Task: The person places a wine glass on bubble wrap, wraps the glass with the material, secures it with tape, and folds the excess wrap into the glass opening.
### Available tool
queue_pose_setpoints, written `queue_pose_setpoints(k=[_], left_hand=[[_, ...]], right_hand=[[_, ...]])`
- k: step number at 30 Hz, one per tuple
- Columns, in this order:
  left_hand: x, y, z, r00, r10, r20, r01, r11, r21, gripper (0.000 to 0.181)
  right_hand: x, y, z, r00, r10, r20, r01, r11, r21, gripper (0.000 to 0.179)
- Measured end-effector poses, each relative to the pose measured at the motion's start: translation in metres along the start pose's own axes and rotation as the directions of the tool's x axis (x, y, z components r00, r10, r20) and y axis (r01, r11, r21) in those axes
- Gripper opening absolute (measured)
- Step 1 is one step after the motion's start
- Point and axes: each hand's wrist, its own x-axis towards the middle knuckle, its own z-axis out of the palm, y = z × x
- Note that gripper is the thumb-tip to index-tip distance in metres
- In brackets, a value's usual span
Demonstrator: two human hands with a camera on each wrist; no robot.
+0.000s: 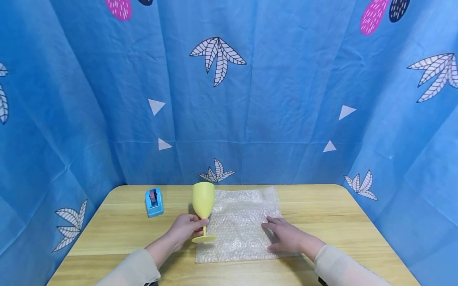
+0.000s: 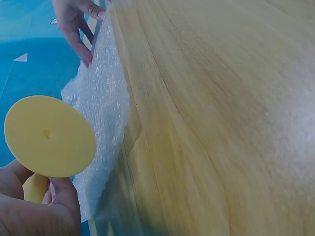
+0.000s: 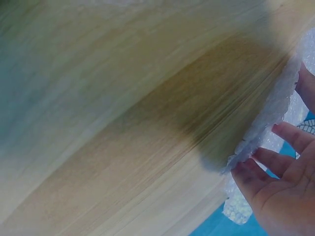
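My left hand (image 1: 187, 229) grips a yellow goblet (image 1: 203, 200) by its thin stem, bowl up and round foot down. The goblet is held upright over the left edge of a bubble wrap sheet (image 1: 237, 226). In the left wrist view the underside of the goblet's foot (image 2: 50, 136) faces the camera and hides part of the fingers. My right hand (image 1: 284, 235) rests on the right side of the sheet, its fingers spread and relaxed. The right wrist view shows those fingertips (image 3: 251, 164) along the edge of the bubble wrap (image 3: 273, 105).
A blue tape dispenser (image 1: 154, 203) stands at the back left of the wooden table (image 1: 322, 210). A blue patterned curtain (image 1: 279, 99) hangs behind the table and along both sides.
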Motion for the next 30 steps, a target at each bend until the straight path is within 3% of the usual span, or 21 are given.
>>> queue_pose_setpoints(k=[13,30], left_hand=[[0.005,-0.006,0.006,0.998,-0.033,0.058,0.032,0.999,0.007,0.025],[0.004,-0.011,0.013,0.996,-0.01,0.093,0.007,0.999,0.036,0.026]], right_hand=[[0.0,-0.001,0.0,1.0,0.007,-0.002,-0.007,1.0,0.007,0.077],[-0.002,-0.001,0.0,1.0,-0.006,-0.003,0.006,1.0,-0.002,0.077]])
